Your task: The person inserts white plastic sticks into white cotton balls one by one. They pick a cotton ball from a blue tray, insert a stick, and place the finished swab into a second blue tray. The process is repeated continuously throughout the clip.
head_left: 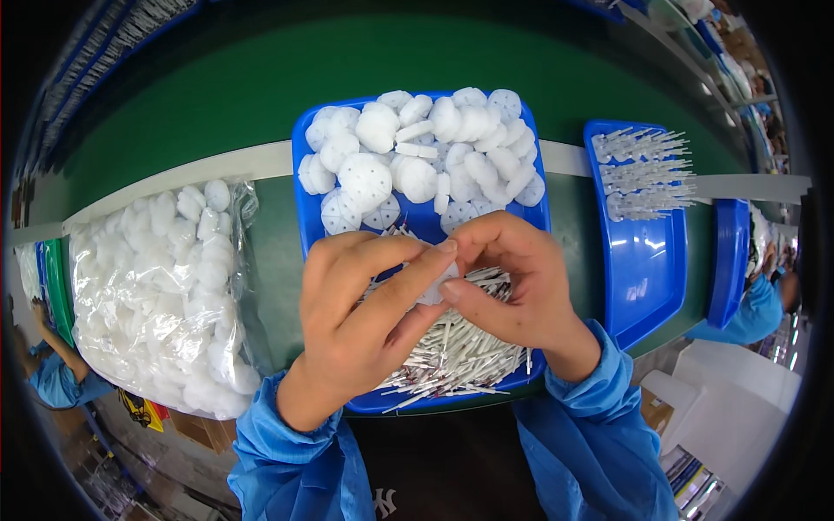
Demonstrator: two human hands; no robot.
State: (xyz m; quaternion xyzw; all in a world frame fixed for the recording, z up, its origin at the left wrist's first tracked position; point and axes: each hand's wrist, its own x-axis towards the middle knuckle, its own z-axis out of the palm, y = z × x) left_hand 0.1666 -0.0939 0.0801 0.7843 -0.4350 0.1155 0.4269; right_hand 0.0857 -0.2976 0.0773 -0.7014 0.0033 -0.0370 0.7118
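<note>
Both hands meet over a blue tray (pixel 306 204). My left hand (pixel 360 304) and my right hand (pixel 521 291) pinch a small white rounded piece (pixel 439 285) between their fingertips. The fingers cover much of it, and it resembles the discs behind. A heap of white round discs with small dots (pixel 365 178) fills the tray's far half. Below my fingers, in the near half, lies a pile of thin white sticks (pixel 456 352), some with dark ends. Whether a stick is in the held piece, I cannot tell.
On the left lies a clear plastic bag of white discs (pixel 156 304). To the right, a second blue tray (pixel 643 286) holds rows of white pieces with sticks (pixel 643 174). Another blue bin (pixel 728 260) stands farther right. Other people's blue sleeves (pixel 751 308) show at both sides.
</note>
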